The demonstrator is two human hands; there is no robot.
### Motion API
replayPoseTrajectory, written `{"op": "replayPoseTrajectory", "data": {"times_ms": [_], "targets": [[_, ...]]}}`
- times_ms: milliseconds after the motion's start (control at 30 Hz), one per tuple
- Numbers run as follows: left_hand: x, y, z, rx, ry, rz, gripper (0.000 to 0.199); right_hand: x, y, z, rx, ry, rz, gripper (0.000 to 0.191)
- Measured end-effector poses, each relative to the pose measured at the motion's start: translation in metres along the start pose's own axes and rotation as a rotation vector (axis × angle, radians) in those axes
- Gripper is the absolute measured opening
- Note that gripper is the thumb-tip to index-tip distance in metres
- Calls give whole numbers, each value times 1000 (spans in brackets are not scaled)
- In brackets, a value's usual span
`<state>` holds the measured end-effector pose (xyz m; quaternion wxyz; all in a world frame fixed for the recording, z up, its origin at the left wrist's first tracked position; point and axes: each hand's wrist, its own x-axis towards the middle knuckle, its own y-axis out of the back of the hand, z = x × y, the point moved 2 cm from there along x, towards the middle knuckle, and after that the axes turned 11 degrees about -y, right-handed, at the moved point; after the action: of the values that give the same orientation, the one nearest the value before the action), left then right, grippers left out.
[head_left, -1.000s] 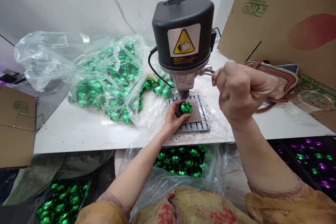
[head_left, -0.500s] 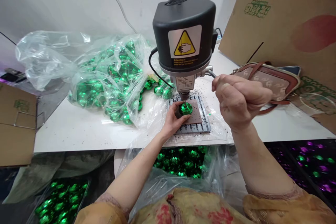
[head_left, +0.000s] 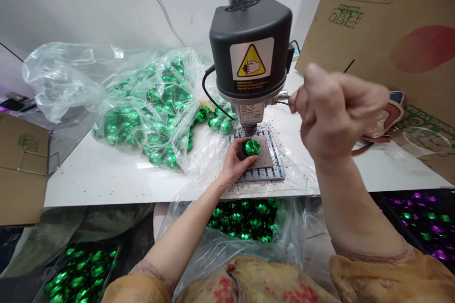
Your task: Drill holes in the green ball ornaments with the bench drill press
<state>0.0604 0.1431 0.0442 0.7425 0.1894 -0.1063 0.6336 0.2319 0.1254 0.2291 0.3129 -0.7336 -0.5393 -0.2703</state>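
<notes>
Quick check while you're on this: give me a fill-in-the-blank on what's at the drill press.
The left hand steadies a shiny ____ ornament under the bit of the drill press. The right hand is raised in a ____. The clear plastic bag lies to the ____ of the drill press.

Answers: green; fist; left.

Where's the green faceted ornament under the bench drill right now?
In the head view, the green faceted ornament sits near centre, directly below the drill chuck, cupped by the left hand on a brown pad atop a grey slotted plate.
</notes>
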Motion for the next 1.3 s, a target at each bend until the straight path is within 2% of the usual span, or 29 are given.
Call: {"op": "replayPoseTrajectory", "data": {"times_ms": [33, 133, 200, 233, 267, 333, 400, 433, 467, 500, 533, 567, 633, 667, 733, 767, 833, 867, 933, 1000, 1067, 1200, 1233, 1300], "targets": [[0, -1, 3, 20, -2, 11, 56, 10, -2, -5, 49, -5, 61, 52], [-7, 3, 18, 132, -49, 108, 49, 37, -9, -11, 137, -69, 60, 44], [-24, 12, 30, 244, -160, 149, 45, 46, -13, -10, 154, -116, 30, 45], [-38, 17, 35, 295, -244, 105, 45, 48, -13, -9, 152, -131, 32, 46], [-54, 22, 39, 349, -338, 10, 46, 49, -14, -7, 146, -143, 38, 47], [-95, 32, 43, 477, -517, -317, 44, 49, -14, -5, 132, -149, 60, 48], [-136, 42, 41, 733, -595, -678, 37, 47, -14, -5, 124, -137, 81, 49], [-153, 47, 39, 851, -591, -832, 39, 46, -14, -5, 119, -124, 81, 48], [-164, 52, 39, 930, -603, -931, 39, 45, -14, -6, 107, -107, 76, 47], [-170, 56, 39, 956, -640, -968, 38, 44, -14, -6, 89, -93, 72, 46], [-168, 61, 42, 934, -710, -935, 35, 43, -14, -7, 66, -85, 65, 45], [-159, 65, 46, 878, -797, -832, 30, 42, -14, -7, 44, -81, 64, 44], [-120, 77, 52, 758, -870, -502, 22, 39, -13, -8, 22, -80, 72, 43], [-91, 85, 51, 720, -813, -315, 22, 38, -13, -8, 23, -86, 77, 43], [-25, 101, 39, 726, -454, -14, 25, 37, -13, -7, 35, -85, 76, 43], [7, 108, 30, 723, -266, 84, 26, 37, -13, -6, 42, -76, 80, 43], [61, 114, 12, 712, -178, 81, 37, 38, -14, -4, 58, -37, 93, 44], [81, 114, 2, 688, -147, 41, 44, 39, -14, -3, 73, -9, 104, 45], [106, 111, -15, 627, -114, -38, 44, 40, -14, -2, 99, 27, 119, 44], [111, 108, -26, 583, -89, -60, 29, 40, -14, -3, 98, 7, 123, 42], [104, 109, -27, 499, -62, 17, 21, 39, -14, -5, 78, -39, 120, 40], [71, 117, -4, -27, 85, 352, 52, 37, -16, -8, 56, -75, 126, 42], [62, 116, 6, -156, 125, 388, 56, 36, -16, -8, 58, -73, 132, 43], [44, 112, 26, -319, 209, 346, 56, 36, -16, -7, 81, -55, 149, 44]]}}
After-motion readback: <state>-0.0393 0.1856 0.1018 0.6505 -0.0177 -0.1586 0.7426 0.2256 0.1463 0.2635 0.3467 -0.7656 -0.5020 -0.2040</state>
